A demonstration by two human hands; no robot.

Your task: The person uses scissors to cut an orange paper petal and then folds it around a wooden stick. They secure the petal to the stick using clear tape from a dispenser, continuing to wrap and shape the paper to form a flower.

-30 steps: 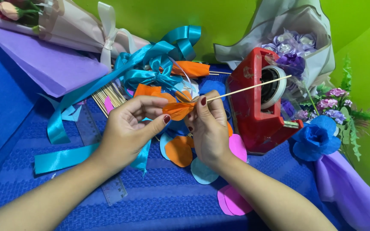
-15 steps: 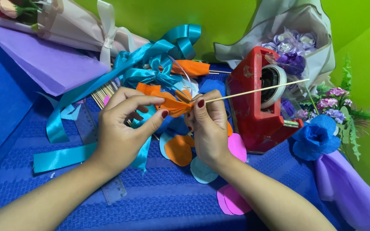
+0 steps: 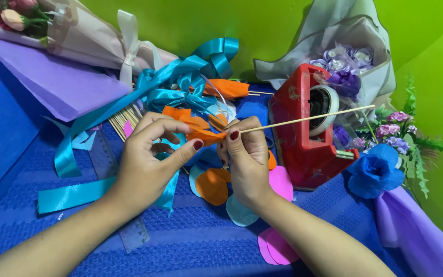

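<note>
Orange petal (image 3: 206, 134) now tighter on skewer (image 3: 303, 119) (both hands unmoved)

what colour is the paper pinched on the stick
Orange; the paper piece on the wooden stick shows best in the head view.

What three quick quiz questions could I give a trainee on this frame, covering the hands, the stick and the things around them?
1. True or false: the right hand pinches the thin wooden stick.
2. What does the left hand pinch at the stick's end? A) orange paper petal B) teal ribbon C) clear ruler
3. Fill in: the stick's free end points past the red ____.

Key: 1 true; 2 A; 3 tape dispenser.
</note>
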